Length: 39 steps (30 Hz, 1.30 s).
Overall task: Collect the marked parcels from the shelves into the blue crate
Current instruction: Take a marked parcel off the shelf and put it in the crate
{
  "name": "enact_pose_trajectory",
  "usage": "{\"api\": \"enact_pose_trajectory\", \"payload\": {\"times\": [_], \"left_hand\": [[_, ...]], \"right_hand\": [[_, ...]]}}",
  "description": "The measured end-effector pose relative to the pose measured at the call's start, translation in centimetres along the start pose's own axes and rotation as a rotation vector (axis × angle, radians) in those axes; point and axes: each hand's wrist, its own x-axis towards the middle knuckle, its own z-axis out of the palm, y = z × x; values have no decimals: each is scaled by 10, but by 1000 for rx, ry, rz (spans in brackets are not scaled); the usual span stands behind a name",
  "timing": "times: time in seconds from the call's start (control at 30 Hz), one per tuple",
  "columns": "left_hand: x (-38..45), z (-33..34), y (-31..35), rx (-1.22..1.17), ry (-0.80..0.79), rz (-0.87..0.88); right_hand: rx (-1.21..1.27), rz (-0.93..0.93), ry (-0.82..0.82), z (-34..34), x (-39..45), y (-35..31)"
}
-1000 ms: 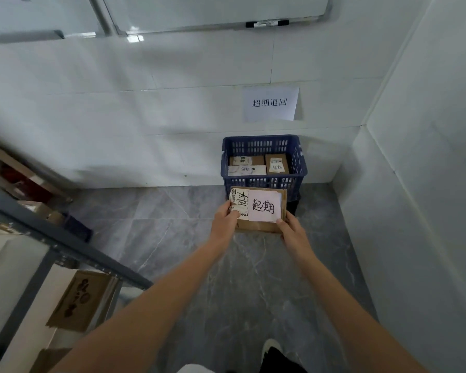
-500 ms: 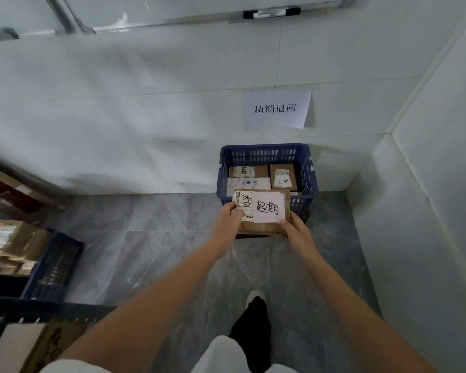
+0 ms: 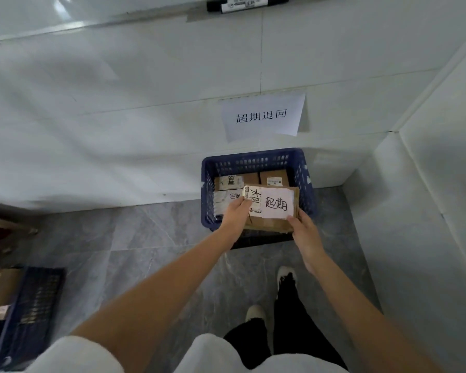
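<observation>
A flat brown cardboard parcel [image 3: 276, 222] with a white handwritten label sits between my two hands, over the front part of the blue crate [image 3: 256, 160]. My left hand [image 3: 236, 215] grips its left edge and my right hand [image 3: 303, 232] grips its near right corner. The crate stands on the floor against the white wall, under a paper sign [image 3: 262, 117]. Several labelled cardboard parcels [image 3: 273, 177] lie inside it, partly hidden by the held parcel.
White walls meet in a corner just right of the crate. Grey tiled floor [image 3: 151, 238] stretches to the left. Another dark blue crate [image 3: 30, 305] with boxes sits at the lower left. My feet [image 3: 285, 275] stand just before the crate.
I have stepped closer to the crate. The parcel in both hands has moved forward, from in front of the crate to over its front rim.
</observation>
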Motion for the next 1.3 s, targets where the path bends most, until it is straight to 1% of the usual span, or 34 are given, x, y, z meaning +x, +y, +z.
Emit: {"api": "enact_pose_trajectory", "payload": {"times": [0.17,0.3,0.43,0.5,0.67,0.9,1.07,1.2,1.3], "left_hand": [[74,20,23,-29,29,-71],[125,37,34,-94,94,-172],[177,54,39,-111,112,-279],[201,60,41,-112,122,-304],[268,71,32,-98,119,-346],[354,95,-33,-88,51,-431],[402,112,-72,-104,19,-479],[431,116,-77,-65,11,-462],[452,116,-70,-35,17,-462]], "right_hand": [[-20,-6,0,-8,71,-36],[-77,30,-33,-17,125,-58],[-148,91,-57,-19,179,-67],[-169,103,-60,-17,204,-66],[-174,144,-47,-10,266,-45],[-79,294,16,-5,356,15],[-91,302,-7,-7,408,52],[-136,303,-14,-4,437,64],[-165,325,-58,-4,455,63]]}}
